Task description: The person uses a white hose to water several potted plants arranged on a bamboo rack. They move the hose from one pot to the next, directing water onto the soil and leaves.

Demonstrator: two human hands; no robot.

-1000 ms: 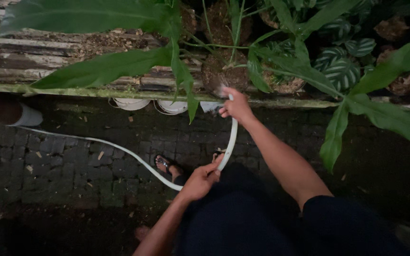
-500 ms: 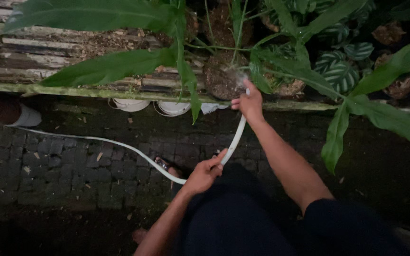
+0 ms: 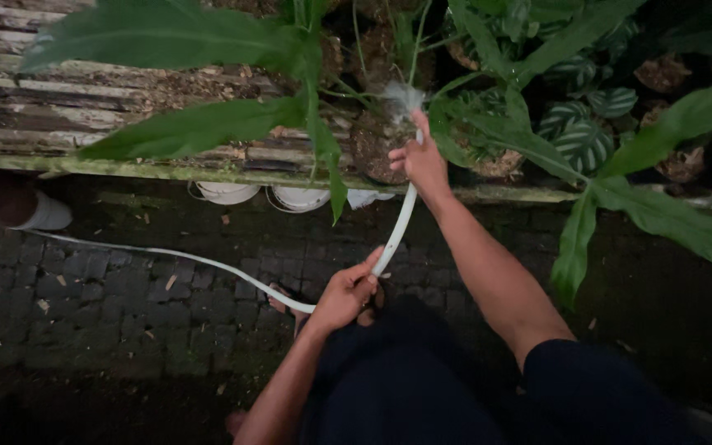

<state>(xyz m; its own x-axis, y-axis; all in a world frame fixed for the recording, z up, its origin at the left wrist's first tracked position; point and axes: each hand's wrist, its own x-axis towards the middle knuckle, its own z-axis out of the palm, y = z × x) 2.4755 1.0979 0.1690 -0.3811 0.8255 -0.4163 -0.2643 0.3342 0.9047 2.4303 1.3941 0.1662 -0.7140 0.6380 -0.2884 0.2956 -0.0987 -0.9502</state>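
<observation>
Your right hand (image 3: 423, 161) is wrapped tight around the end of the thin white rubber hose (image 3: 397, 231), and water sprays from it onto a dark round pot of soil (image 3: 377, 148) on the mossy wooden shelf (image 3: 125, 156). Your left hand (image 3: 346, 292) grips the hose lower down. The hose runs across the dark brick floor (image 3: 84, 305). Big green leaves (image 3: 175, 37) hang above.
</observation>
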